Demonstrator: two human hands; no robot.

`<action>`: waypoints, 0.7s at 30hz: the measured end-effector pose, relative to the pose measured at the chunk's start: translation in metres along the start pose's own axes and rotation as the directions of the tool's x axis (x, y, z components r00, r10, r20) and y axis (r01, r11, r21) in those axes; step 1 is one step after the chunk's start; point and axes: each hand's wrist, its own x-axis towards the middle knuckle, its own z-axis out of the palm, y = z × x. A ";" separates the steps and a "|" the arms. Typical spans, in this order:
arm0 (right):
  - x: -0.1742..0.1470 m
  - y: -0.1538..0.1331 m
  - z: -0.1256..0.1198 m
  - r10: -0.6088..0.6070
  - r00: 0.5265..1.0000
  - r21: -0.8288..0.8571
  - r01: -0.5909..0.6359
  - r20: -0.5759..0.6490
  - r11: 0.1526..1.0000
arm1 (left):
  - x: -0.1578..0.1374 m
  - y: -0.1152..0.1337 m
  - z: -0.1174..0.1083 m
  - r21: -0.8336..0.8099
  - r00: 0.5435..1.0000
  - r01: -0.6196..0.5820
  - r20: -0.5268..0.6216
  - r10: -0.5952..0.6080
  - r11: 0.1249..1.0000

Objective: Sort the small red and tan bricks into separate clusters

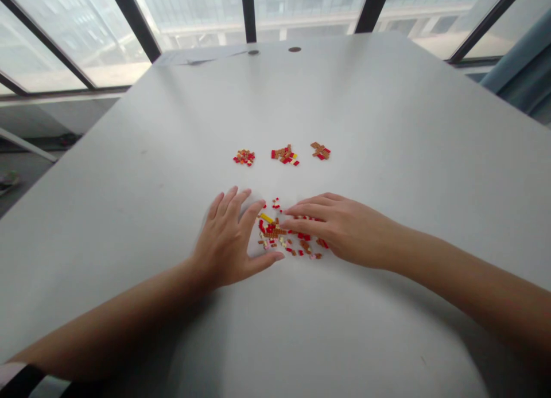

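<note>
from afar i judge i'm gathering loose bricks (274, 234) beside a spread left hand (229, 237) and partly under a right hand (355, 229) whose grip i can't tell; lifting one needs fingertips.

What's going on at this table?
A person has both bare hands at a loose spread of small red, brown and yellow pieces on a white table. The left hand curves open around its left side; the right hand covers part of its right. Whether the right grips anything is unclear. Farther off, three small piles form a row.
</note>
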 end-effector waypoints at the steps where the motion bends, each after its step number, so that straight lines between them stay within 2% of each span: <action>1: 0.000 -0.001 0.000 -0.014 1.000 -0.007 0.014 0.001 1.000 | 0.000 0.000 0.000 0.000 1.000 -0.005 -0.002 0.005 1.000; 7: 0.001 -0.002 -0.001 -0.031 0.999 -0.047 0.029 -0.044 0.999 | 0.001 0.000 0.001 -0.001 1.000 -0.009 0.002 0.009 1.000; 21: 0.001 -0.005 0.001 -0.030 0.997 0.000 0.031 -0.073 1.000 | 0.001 -0.001 0.001 0.009 1.000 -0.004 0.010 0.003 1.000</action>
